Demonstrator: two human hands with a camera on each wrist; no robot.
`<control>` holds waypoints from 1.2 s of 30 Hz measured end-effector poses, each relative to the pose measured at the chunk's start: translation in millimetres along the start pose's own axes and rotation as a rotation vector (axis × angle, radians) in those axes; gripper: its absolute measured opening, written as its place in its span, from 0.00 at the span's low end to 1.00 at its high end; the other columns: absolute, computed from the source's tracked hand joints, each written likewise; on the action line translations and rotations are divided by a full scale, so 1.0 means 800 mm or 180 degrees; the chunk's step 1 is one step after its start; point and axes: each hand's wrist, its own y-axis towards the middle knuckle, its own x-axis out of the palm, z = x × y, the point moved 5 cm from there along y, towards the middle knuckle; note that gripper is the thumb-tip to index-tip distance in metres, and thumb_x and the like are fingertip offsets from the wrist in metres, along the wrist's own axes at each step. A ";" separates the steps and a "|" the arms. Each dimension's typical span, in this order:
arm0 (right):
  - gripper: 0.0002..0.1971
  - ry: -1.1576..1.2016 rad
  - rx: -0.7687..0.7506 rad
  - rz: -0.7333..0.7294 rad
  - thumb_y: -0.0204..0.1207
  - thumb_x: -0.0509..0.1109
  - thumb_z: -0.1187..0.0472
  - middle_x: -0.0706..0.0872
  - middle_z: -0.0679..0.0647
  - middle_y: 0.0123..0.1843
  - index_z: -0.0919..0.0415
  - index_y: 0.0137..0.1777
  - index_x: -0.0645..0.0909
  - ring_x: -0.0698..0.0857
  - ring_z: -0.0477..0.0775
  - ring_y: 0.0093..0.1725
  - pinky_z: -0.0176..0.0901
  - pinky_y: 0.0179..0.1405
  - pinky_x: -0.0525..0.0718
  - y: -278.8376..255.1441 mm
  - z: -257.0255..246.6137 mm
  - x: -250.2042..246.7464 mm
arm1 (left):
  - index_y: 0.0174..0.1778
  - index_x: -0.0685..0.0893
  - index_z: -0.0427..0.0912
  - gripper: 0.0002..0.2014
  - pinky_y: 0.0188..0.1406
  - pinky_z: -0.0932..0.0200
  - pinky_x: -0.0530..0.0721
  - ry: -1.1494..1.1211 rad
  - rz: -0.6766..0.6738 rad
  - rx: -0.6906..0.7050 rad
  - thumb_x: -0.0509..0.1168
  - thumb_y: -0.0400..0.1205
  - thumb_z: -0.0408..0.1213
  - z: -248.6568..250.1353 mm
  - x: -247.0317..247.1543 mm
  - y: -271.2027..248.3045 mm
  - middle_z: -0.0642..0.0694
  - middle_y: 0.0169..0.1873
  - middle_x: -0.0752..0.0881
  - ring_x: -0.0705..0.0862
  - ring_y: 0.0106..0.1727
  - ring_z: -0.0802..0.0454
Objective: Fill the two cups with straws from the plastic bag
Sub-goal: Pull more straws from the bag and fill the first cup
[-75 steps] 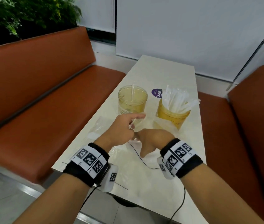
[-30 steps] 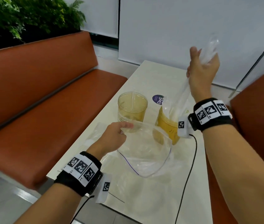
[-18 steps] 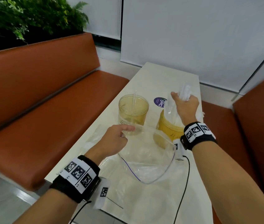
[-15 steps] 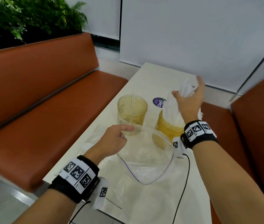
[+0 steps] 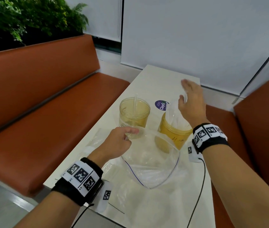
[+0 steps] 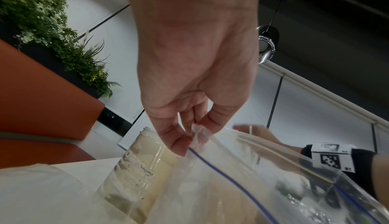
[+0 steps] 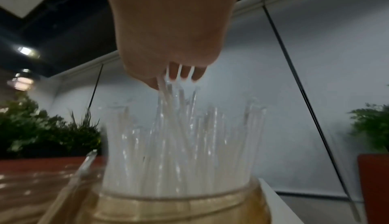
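Two clear yellowish cups stand side by side on the white table (image 5: 155, 211). The left cup (image 5: 134, 116) (image 6: 143, 164) holds a single straw. The right cup (image 5: 173, 134) (image 7: 179, 207) is packed with a bundle of clear straws (image 5: 175, 116) (image 7: 179, 136). My right hand (image 5: 186, 94) (image 7: 179, 79) hovers over that bundle with fingers spread, and the fingertips brush the straw tops. My left hand (image 5: 130, 134) (image 6: 193, 137) pinches the rim of the clear zip bag (image 5: 152, 163) (image 6: 252, 186) and keeps its mouth open in front of the cups. The bag looks empty.
Orange benches run along both sides of the table (image 5: 39, 120) (image 5: 262, 129). A purple round sticker (image 5: 161, 105) lies behind the cups. A black cable (image 5: 199, 186) trails from my right wrist across the table. Plants stand at the back left (image 5: 23, 17).
My right hand raised a bundle of straws, lowered it into the right cup and let go; its fingers now spread above it. My left hand lifted the bag's rim and keeps holding it.
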 end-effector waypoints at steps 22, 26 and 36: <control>0.15 0.2100 -0.0294 -0.0821 0.84 0.71 0.54 0.89 0.58 0.30 0.65 0.41 0.89 0.88 0.58 0.27 0.51 0.28 0.89 -0.037 -0.139 -0.059 | 0.74 0.83 0.51 0.33 0.42 0.82 0.75 0.0201 -0.0131 0.0230 0.61 0.76 0.18 0.014 0.005 -0.016 0.33 0.55 0.88 0.84 0.51 0.36; 0.08 0.1408 0.0138 -0.3406 0.80 0.74 0.62 0.94 0.59 0.41 0.66 0.46 0.91 0.94 0.56 0.38 0.48 0.44 0.94 -0.114 -0.185 -0.023 | 0.73 0.83 0.48 0.31 0.41 0.72 0.81 0.0225 0.0004 0.0278 0.61 0.77 0.18 0.017 0.003 -0.016 0.38 0.56 0.89 0.83 0.44 0.42; 0.43 -0.0441 0.0003 -0.4463 0.71 0.78 0.59 0.74 0.52 0.79 0.43 0.84 0.62 0.80 0.59 0.71 0.54 0.65 0.84 -0.252 -0.129 0.090 | 0.74 0.83 0.51 0.30 0.50 0.69 0.84 0.0137 -0.0026 0.0342 0.61 0.80 0.20 0.001 0.008 -0.025 0.35 0.59 0.88 0.80 0.42 0.45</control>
